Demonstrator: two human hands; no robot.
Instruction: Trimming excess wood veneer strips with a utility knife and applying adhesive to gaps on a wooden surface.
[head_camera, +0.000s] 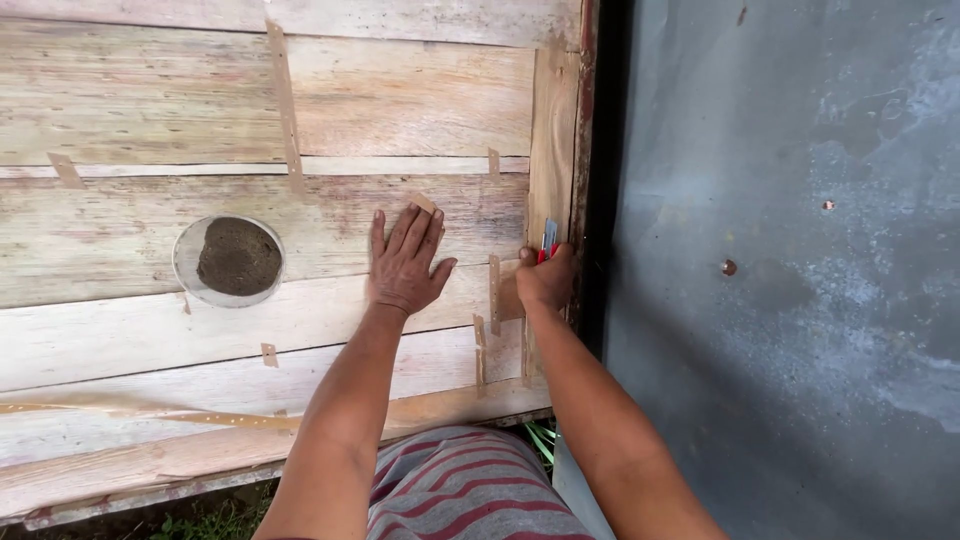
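Striped shorts (470, 490) below; left hand (405, 262) lies open, flat on wooden boards (150, 230), while right hand (545, 278) grips a red-handled blade (547, 240); best kept steady.

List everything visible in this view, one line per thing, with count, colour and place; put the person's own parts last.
wooden sheet: one, pale streaked, fills the left and centre
paper tape strips: several, tan, stuck across the seams of the sheet
round container: one, clear with dark brown powder inside, on the sheet left of the hands
loose tape strip: one long, tan, along the near edge at lower left
wall: one, grey and blotchy, right side
cutter: one, red and silver, at the sheet's right edge
striped garment: one, grey and red, bottom centre
left hand: flat on the sheet, fingers spread
right hand: closed around the cutter at the right edge
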